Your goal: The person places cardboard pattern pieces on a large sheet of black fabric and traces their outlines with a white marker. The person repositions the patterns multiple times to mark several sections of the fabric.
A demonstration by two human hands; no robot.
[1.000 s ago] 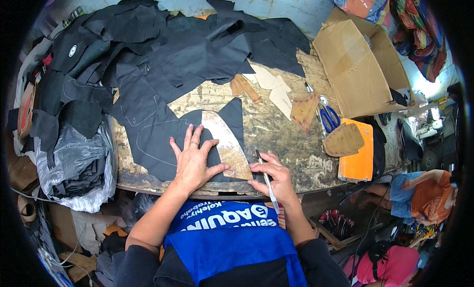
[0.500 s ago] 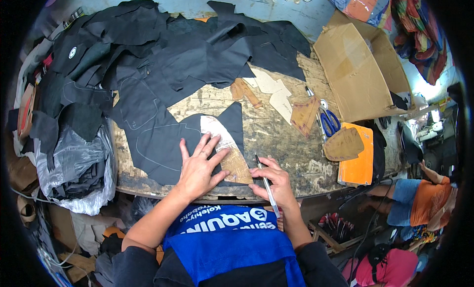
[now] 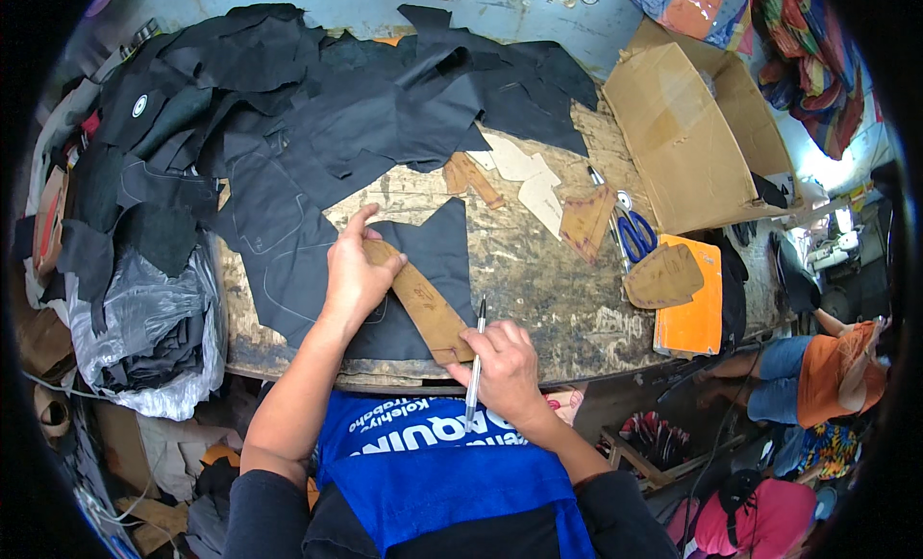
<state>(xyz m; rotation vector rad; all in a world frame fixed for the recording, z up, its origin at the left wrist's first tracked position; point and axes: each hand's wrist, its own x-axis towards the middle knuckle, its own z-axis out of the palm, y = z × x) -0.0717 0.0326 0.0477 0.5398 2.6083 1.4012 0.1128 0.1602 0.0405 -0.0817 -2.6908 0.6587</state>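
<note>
Brown template (image 3: 430, 314), black material (image 3: 437, 251), blue cloth (image 3: 452, 482)

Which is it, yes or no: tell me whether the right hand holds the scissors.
No, the right hand holds a pen, while the scissors lie on the table.

Two hands (image 3: 356, 275) (image 3: 505, 367), one held pen (image 3: 474, 381) and one held brown template (image 3: 430, 314) show. The desk (image 3: 553, 304) carries one cardboard box (image 3: 673, 136), one pair of scissors (image 3: 636, 237) and at least three more brown templates (image 3: 588, 223).
</note>
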